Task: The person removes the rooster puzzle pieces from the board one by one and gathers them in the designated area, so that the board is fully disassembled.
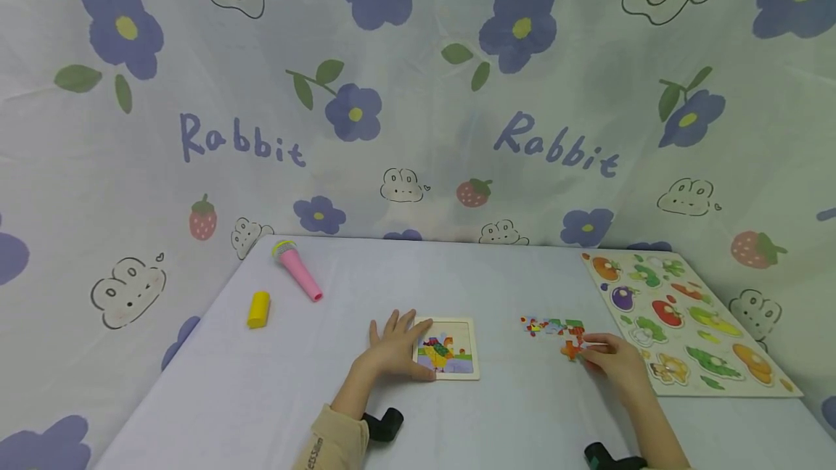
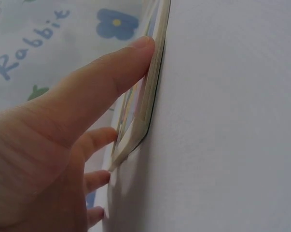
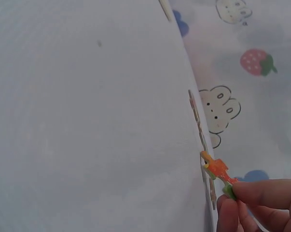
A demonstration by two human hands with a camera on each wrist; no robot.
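My left hand (image 1: 390,352) rests at the left side of a small wooden-framed jigsaw puzzle (image 1: 476,348). Its fingers are spread and fairly straight, and in the left wrist view the thumb (image 2: 109,72) touches the frame's edge. Inside the frame, a colourful cartoon picture shows. Over to the right, my right hand (image 1: 617,365) pinches an orange and green puzzle piece (image 3: 217,168) between thumb and fingers. Just beyond that piece, several loose puzzle pieces (image 1: 554,326) lie in a group on the white table.
A large vegetable picture board (image 1: 636,325) lies at the table's right side, close to my right hand. At the back left are a pink toy microphone (image 1: 299,274) and a yellow cylinder (image 1: 258,310). A patterned curtain (image 1: 418,143) hangs behind the table.
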